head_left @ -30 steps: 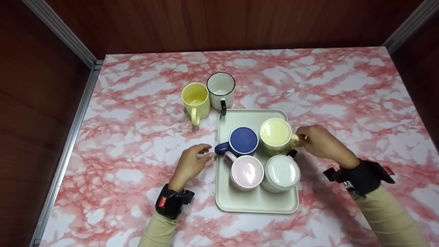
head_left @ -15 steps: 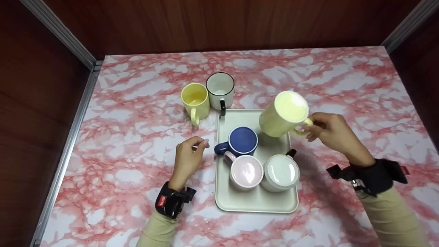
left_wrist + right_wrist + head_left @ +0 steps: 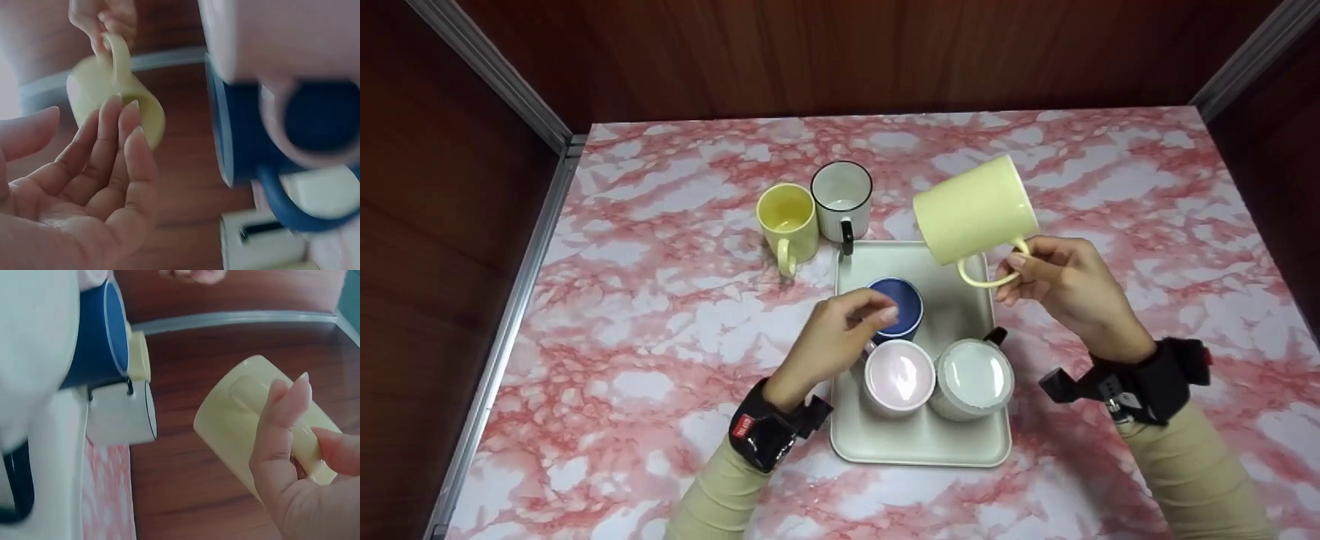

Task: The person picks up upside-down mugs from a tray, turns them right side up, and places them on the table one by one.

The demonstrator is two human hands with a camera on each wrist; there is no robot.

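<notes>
My right hand (image 3: 1072,292) pinches the handle of a pale yellow mug (image 3: 975,206) and holds it tilted on its side above the far right of the beige tray (image 3: 915,448). The mug's mouth points left toward my left hand, as the left wrist view shows. My left hand (image 3: 829,341) hovers over the tray's left side, fingers loosely bent and holding nothing. It overlaps the upside-down blue mug (image 3: 913,304) and hides its handle. A pink mug (image 3: 897,375) and a white mug (image 3: 975,377) also stand upside down on the tray.
Behind the tray's left corner, another yellow mug (image 3: 799,236) and a white mug with a black rim (image 3: 840,199) stand upright side by side on the red-and-white marbled table (image 3: 660,337). Dark wood panels (image 3: 885,56) enclose the back and sides.
My right hand has lifted the yellow mug off the tray and tipped it from upside down onto its side. My left hand has moved right, from beside the tray to over the blue mug.
</notes>
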